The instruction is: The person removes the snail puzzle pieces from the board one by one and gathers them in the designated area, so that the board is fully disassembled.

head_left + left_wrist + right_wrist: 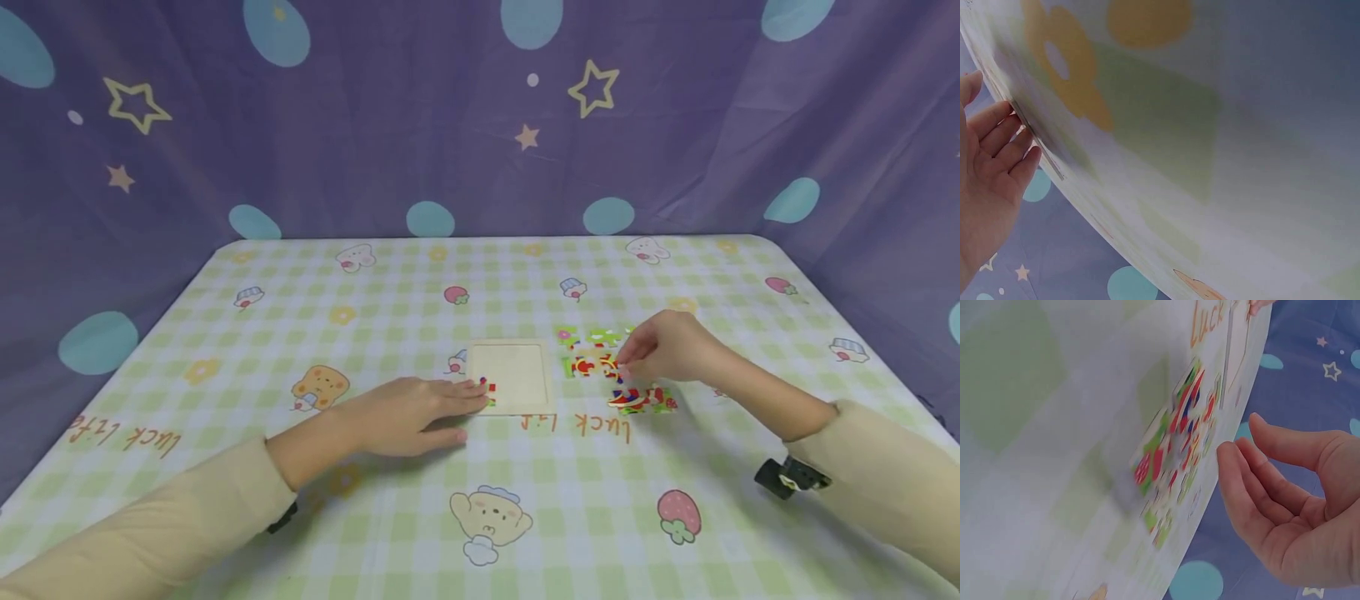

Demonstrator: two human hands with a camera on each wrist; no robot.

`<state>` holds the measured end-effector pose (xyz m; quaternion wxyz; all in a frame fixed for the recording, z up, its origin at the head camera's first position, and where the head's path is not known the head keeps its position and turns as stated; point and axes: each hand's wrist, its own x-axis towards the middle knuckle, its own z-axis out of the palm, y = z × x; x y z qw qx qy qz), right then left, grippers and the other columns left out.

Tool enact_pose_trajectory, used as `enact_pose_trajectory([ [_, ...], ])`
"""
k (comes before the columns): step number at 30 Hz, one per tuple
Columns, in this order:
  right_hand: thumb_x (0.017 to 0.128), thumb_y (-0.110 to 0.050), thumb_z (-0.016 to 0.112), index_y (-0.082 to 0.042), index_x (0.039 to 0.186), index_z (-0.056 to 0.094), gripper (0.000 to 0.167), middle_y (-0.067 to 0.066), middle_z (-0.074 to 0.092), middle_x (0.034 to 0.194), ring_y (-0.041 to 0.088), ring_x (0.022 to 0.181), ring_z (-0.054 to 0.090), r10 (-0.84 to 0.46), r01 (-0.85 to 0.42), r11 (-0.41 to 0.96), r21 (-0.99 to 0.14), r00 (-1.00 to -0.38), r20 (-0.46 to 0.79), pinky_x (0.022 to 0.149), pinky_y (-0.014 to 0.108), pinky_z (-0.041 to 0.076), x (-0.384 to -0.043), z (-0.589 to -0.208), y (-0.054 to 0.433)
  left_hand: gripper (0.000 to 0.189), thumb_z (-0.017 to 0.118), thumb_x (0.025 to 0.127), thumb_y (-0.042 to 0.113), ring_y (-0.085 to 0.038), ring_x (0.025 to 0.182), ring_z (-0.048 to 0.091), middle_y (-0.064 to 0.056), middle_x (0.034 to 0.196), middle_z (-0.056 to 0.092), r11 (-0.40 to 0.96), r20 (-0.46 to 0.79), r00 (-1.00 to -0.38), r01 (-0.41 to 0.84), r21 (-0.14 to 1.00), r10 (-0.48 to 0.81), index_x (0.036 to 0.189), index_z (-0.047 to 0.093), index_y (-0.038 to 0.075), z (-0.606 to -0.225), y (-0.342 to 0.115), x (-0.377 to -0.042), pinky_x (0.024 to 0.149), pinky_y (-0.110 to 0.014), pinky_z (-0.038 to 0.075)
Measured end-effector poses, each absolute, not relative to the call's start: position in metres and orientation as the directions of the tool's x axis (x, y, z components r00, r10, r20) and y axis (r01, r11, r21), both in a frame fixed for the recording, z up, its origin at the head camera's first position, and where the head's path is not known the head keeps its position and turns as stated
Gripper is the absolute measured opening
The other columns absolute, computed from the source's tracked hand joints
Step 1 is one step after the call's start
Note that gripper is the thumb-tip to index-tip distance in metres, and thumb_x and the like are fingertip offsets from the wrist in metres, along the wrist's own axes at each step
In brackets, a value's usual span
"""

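Observation:
A pale square puzzle tray (510, 375) lies near the middle of the table, with a small red and green jigsaw piece (491, 393) in its near left corner. The fingers of my left hand (420, 412) lie extended over that corner and partly cover the piece. In the left wrist view the left hand (1000, 156) reaches to the tray's edge with straight fingers. My right hand (671, 346) hovers over the loose jigsaw pieces (585, 367) right of the tray. In the right wrist view a gap shows between the thumb and fingers of the right hand (1291, 494), with nothing in it.
More colourful pieces (645, 400) lie below the right hand, close together on the checked tablecloth (375, 517). A purple curtain (450, 125) hangs behind the table's far edge. Dark straps with small devices (791, 479) sit at both sleeve cuffs.

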<state>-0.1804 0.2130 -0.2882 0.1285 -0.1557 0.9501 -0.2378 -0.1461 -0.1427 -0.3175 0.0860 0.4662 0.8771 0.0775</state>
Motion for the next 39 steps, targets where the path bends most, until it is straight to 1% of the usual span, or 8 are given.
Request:
enact_pose_trajectory([
  [5,0.078,-0.022,0.079,-0.013,0.086,0.076,0.013,-0.002,0.075,0.079,0.006,0.072,0.067,-0.399,-0.28,0.824,-0.492,-0.904,-0.153,0.073,0.029,0.053,-0.184,-0.292,0.193,0.05,0.051,0.098,0.038,-0.02,0.139,0.044,-0.007,0.148,0.046,0.55,-0.071,-0.548,0.809,0.209,0.833,0.142,0.049,0.014,-0.32,-0.143,-0.147,0.111,-0.042,0.041],
  [8,0.077,-0.02,0.08,-0.011,0.087,0.076,0.014,0.0,0.076,0.081,0.008,0.075,0.069,-0.435,-0.299,0.797,-0.525,-0.887,-0.155,0.075,0.029,0.055,-0.186,-0.293,0.18,0.05,0.052,0.098,0.038,-0.02,0.138,0.044,-0.006,0.148,0.046,0.546,-0.063,-0.546,0.811,0.21,0.836,0.141,0.049,0.014,-0.321,-0.144,-0.147,0.111,-0.042,0.041],
  [13,0.077,-0.017,0.08,-0.007,0.089,0.075,0.016,0.002,0.076,0.083,0.007,0.074,0.069,-0.482,-0.316,0.756,-0.573,-0.861,-0.162,0.075,0.027,0.055,-0.188,-0.298,0.156,0.05,0.052,0.098,0.037,-0.02,0.138,0.045,-0.007,0.148,0.047,0.539,-0.053,-0.542,0.814,0.214,0.839,0.141,0.049,0.013,-0.321,-0.144,-0.146,0.111,-0.041,0.042],
  [19,0.077,-0.014,0.08,-0.008,0.088,0.075,0.014,0.003,0.076,0.084,0.007,0.073,0.068,-0.539,-0.355,0.708,-0.611,-0.83,-0.143,0.072,0.023,0.056,-0.189,-0.309,0.131,0.051,0.052,0.098,0.038,-0.02,0.137,0.047,-0.007,0.147,0.048,0.537,-0.05,-0.539,0.817,0.21,0.841,0.142,0.049,0.014,-0.321,-0.143,-0.147,0.11,-0.041,0.042],
  [26,0.077,-0.012,0.079,-0.008,0.088,0.075,0.013,0.002,0.075,0.081,0.005,0.069,0.064,-0.564,-0.37,0.696,-0.616,-0.812,-0.149,0.066,0.018,0.053,-0.191,-0.314,0.112,0.051,0.052,0.097,0.039,-0.019,0.137,0.046,-0.006,0.147,0.047,0.55,-0.062,-0.55,0.81,0.205,0.833,0.141,0.049,0.014,-0.321,-0.143,-0.147,0.11,-0.041,0.043],
  [30,0.077,-0.012,0.079,-0.008,0.093,0.074,0.017,0.0,0.072,0.077,0.004,0.067,0.061,-0.57,-0.348,0.697,-0.627,-0.799,-0.191,0.065,0.017,0.051,-0.192,-0.316,0.102,0.048,0.052,0.097,0.039,-0.02,0.134,0.05,-0.006,0.144,0.051,0.557,-0.056,-0.559,0.803,0.213,0.827,0.138,0.054,0.013,-0.319,-0.141,-0.147,0.107,-0.041,0.046],
  [34,0.077,-0.015,0.079,-0.01,0.1,0.072,0.025,-0.003,0.068,0.074,0.005,0.068,0.06,-0.571,-0.337,0.706,-0.623,-0.791,-0.22,0.066,0.016,0.048,-0.192,-0.316,0.092,0.043,0.051,0.098,0.036,-0.02,0.129,0.055,-0.006,0.138,0.058,0.565,-0.043,-0.57,0.798,0.21,0.821,0.132,0.059,0.012,-0.316,-0.137,-0.149,0.104,-0.04,0.049],
  [39,0.076,-0.015,0.08,-0.011,0.106,0.07,0.032,-0.002,0.067,0.075,0.005,0.068,0.06,-0.602,-0.399,0.699,-0.593,-0.776,-0.188,0.067,0.016,0.047,-0.191,-0.316,0.086,0.039,0.051,0.098,0.033,-0.02,0.124,0.059,-0.004,0.132,0.063,0.569,-0.032,-0.575,0.797,0.204,0.817,0.129,0.062,0.012,-0.313,-0.133,-0.15,0.103,-0.039,0.05],
])
